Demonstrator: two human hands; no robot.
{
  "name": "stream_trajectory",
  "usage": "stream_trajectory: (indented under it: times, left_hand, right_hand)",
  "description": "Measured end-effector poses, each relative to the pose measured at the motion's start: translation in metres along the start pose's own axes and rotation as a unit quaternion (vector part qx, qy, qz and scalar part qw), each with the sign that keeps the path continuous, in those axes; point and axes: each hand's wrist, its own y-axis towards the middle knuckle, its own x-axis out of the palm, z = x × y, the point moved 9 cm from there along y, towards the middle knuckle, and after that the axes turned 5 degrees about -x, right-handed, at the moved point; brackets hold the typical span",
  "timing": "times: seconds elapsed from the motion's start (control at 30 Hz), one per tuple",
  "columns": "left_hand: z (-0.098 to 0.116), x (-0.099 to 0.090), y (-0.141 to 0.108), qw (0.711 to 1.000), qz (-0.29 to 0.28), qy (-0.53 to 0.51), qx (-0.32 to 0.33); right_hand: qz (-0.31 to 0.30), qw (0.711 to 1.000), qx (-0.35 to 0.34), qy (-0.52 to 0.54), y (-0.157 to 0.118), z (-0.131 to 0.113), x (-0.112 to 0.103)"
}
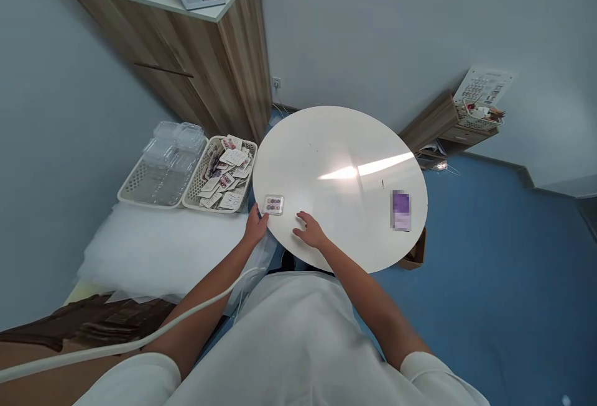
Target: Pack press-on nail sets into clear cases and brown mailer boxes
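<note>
A small clear case [273, 204] with rows of round pink and purple pieces is at the left edge of the round white table [321, 138]. My left hand [255, 227] grips its lower left corner, the thumb along the near side and other fingers partly hidden. To the right of the case, my right hand [310, 230] hovers over or rests on the tabletop, fingers apart and holding nothing. Left of my left hand stands a cream basket [187, 198] heaped with printed cards [229, 176].
Another basket [128, 191] holds clear plastic boxes [170, 163]. White translucent sheets [153, 244] lie before the baskets. A purple blurred packet [401, 210] lies at the table's right. A white cable [140, 341] crosses my left forearm. A wooden cabinet [186, 58] stands behind.
</note>
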Motion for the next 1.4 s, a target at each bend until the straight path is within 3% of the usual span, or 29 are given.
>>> stream_trajectory:
  times: [0.07,0.17,0.27,0.4,0.5,0.67,0.77,0.93,1.17,1.4]
  left_hand:
    - [-0.012,0.003,0.006,0.998,-0.035,-0.045,-0.033]
    - [-0.017,0.004,0.009,0.997,-0.046,-0.034,-0.046]
    - [-0.014,0.005,0.008,0.997,-0.043,-0.028,-0.055]
    - [-0.017,0.014,0.006,0.987,-0.069,-0.107,-0.1]
    - [-0.014,0.022,0.002,0.982,-0.08,-0.141,-0.099]
    - [0.015,0.053,-0.019,0.98,-0.135,-0.14,-0.036]
    - [0.036,0.084,-0.039,0.972,-0.193,-0.134,0.005]
    - [0.058,0.136,-0.074,0.947,-0.295,-0.124,0.028]
    - [0.075,0.178,-0.105,0.93,-0.357,-0.065,0.059]
    - [0.074,0.186,-0.115,0.952,-0.303,-0.008,0.049]
  right_hand:
    - [-0.007,0.996,0.025,0.084,0.014,-0.004,0.019]
    - [-0.011,0.988,0.05,0.148,0.025,-0.008,0.037]
    - [-0.013,0.985,0.048,0.165,0.03,-0.013,0.042]
    - [-0.019,0.98,0.053,0.19,0.032,-0.012,0.046]
    - [-0.009,0.973,0.058,0.225,0.026,-0.005,0.046]
    - [0.101,0.964,0.048,0.241,-0.008,0.02,0.015]
    - [0.175,0.966,0.041,0.187,-0.042,0.039,-0.018]
    - [0.232,0.968,0.045,0.088,-0.094,0.067,-0.062]
    - [0.212,0.976,0.058,0.01,-0.124,0.096,-0.087]
    - [0.15,0.988,0.017,-0.027,-0.124,0.109,-0.089]
